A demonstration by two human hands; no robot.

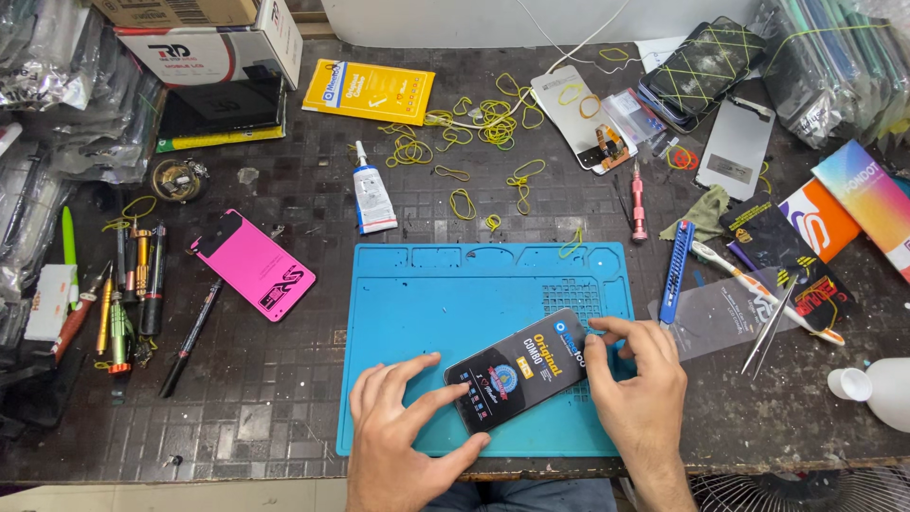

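Note:
A black phone screen (519, 370) with a printed protective film lies tilted on the blue work mat (427, 303). My left hand (403, 431) rests on the mat at the screen's lower left end, index finger on its face and thumb under its near edge. My right hand (645, 389) pinches the screen's upper right corner with its fingertips.
A pink phone back cover (254, 265) lies left of the mat, with screwdrivers and pens (128, 284) further left. A glue tube (373, 190), yellow rubber bands (483, 123), a red screwdriver (639, 201), a blue tool (676, 270), tweezers (773, 322) and boxes surround the mat.

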